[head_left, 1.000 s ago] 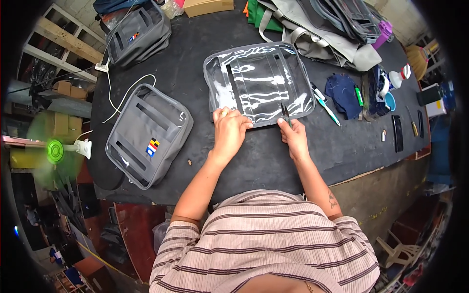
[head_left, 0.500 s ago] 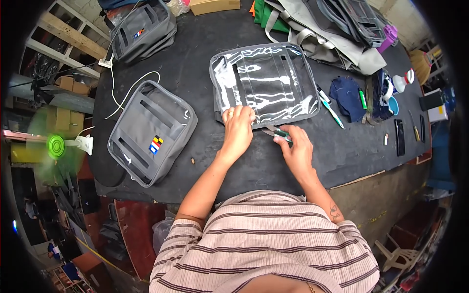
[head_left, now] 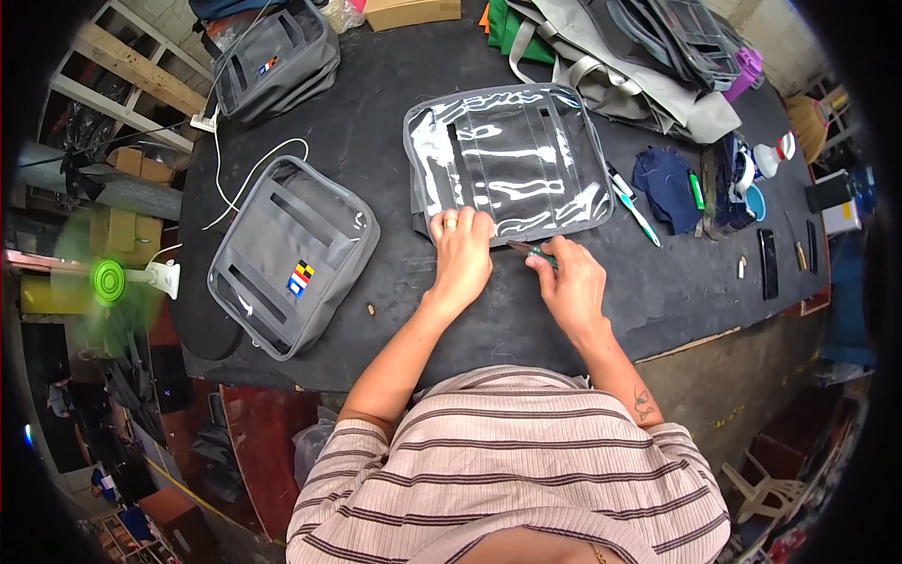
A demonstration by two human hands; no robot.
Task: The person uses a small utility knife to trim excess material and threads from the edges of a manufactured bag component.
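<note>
A clear-fronted grey bag lies on the dark table in front of me, its plastic shiny with glare. My left hand is closed on its near edge, fingertips bent over the rim. In my right hand is a pair of small thread snips with green handles. Their blades point left along the bag's near edge, just right of my left fingers. What the left fingertips pinch is partly hidden beneath them.
Another grey bag with a coloured flag patch lies left, and a similar bag behind it. Grey bags and straps pile up far right. Pens, dark blue cloth and a phone lie right. A green fan spins at left.
The snips' blades, spread apart before, are now closer together. My right hand has shifted slightly, and my left fingers have moved a little on the bag's edge.
</note>
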